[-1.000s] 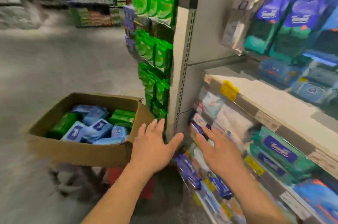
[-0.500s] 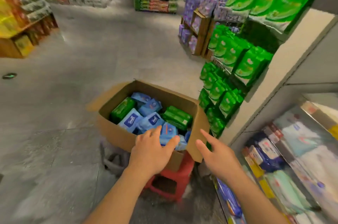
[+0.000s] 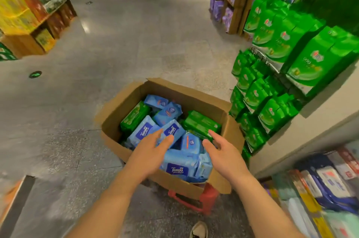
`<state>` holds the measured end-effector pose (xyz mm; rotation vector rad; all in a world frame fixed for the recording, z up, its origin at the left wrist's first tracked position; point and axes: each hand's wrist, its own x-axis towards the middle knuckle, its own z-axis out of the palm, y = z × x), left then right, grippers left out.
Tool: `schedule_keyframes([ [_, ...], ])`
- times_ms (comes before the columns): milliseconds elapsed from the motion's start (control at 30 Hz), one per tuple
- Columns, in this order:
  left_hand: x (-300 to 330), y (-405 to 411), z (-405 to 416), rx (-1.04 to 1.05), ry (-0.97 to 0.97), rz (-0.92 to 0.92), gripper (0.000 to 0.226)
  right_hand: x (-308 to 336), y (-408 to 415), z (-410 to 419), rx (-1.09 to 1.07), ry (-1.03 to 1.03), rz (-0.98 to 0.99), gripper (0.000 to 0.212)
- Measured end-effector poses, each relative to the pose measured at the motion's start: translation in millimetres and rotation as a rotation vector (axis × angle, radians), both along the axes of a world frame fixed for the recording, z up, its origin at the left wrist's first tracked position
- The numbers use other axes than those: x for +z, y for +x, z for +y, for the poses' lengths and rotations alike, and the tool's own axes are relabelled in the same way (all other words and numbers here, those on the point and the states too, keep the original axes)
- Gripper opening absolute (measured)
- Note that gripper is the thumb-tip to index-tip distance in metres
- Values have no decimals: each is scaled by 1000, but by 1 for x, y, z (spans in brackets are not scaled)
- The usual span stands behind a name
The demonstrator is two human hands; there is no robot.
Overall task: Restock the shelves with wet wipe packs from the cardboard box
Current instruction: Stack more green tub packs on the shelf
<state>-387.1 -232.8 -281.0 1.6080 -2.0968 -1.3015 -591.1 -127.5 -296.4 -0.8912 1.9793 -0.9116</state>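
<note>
At the bottom edge, the toe of a shoe (image 3: 199,229) stands on the grey floor (image 3: 120,47). Just beyond it, a red plastic stool (image 3: 191,199) carries the open cardboard box (image 3: 196,97), whose flaps stand up around the sides. Both bare forearms reach forward over the near rim of the box. The left hand (image 3: 149,152) is above the near-left part of the box with its grip spread, fingers straight, their tips at a blue wet wipe pack (image 3: 172,130); whether they touch it I cannot tell. The right hand (image 3: 223,152) is above the near-right part with its grip also spread and holding nothing, thumb pointing inward over another blue pack. The box is filled with a loose jumble of blue packs and green wet wipe packs (image 3: 202,123), lying at different angles; one large blue pack (image 3: 180,167) leans against the near wall. To the right, low shelves (image 3: 320,189) hold rows of packs, blurred. Past the box on the right, a wire rack holds green bags (image 3: 272,43). Farther off stand purple goods (image 3: 227,6) and, on the left, stacked yellow and red cartons (image 3: 17,6).
</note>
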Motion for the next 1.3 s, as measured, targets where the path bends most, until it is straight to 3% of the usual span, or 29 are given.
schedule_keyframes([
  [133,-17,-19,-33,27,28,6,64,-17,-21,-28,-16,33,-38,59],
  [467,-92,-73,-132,-125,101,-116,60,-103,-42,-95,-161,286,-135,83],
  [633,-157,-115,-188,-327,-2,-133,54,-154,-53,-138,-294,302,-160,84],
  [700,-184,-132,-205,-394,-19,-86,48,-186,-59,-152,-360,262,-126,71],
  [767,-213,-148,-218,-455,-34,-85,56,-215,-64,-163,-400,237,-85,64],
  [867,-254,-165,-232,-506,-54,-104,82,-236,-70,-182,-585,254,-109,88],
  [967,-287,-178,-242,-539,-30,-153,95,-252,-78,-200,-774,299,-198,85],
  [1100,-306,-186,-250,-577,-87,-193,75,-276,-84,-209,-934,285,-177,89],
  [1300,-295,-183,-257,-542,-85,-116,61,-277,-78,-210,-956,339,-121,104],
])
